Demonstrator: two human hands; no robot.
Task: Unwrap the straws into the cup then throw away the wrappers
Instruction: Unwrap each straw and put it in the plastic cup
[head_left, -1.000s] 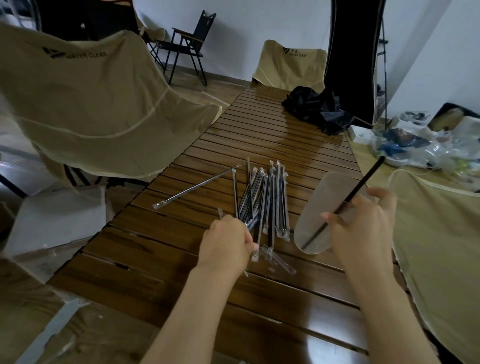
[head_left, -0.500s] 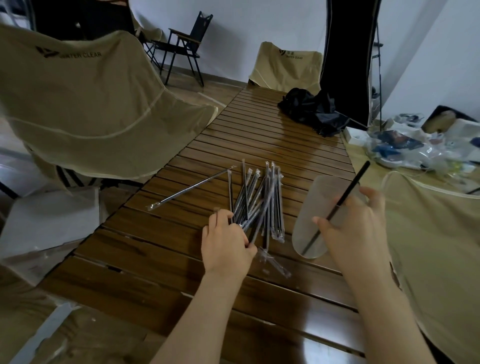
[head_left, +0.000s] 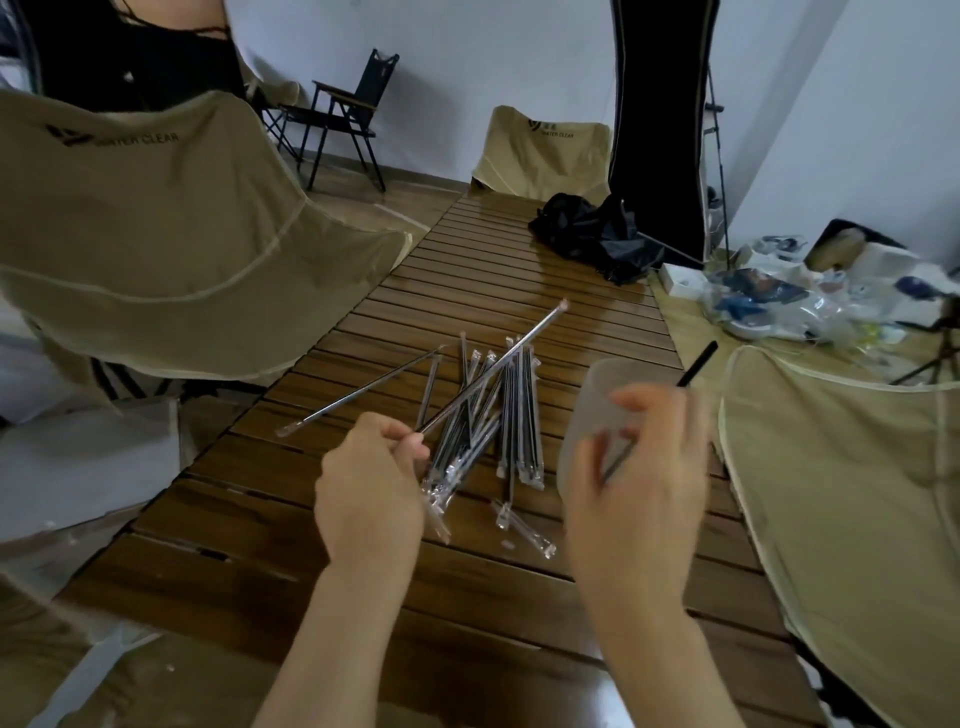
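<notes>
Left hand lifts one clear-wrapped black straw off the pile; right hand blurs before the frosted plastic cup.

Left fingers pinch its near end; whether the right fingers grip anything I cannot tell. Risks: the raised straw could slip free, or the right hand could knock over the cup, which holds one bare black straw. A second ago the left hand was still reaching into the pile of wrapped straws on the slatted wooden table.
</notes>
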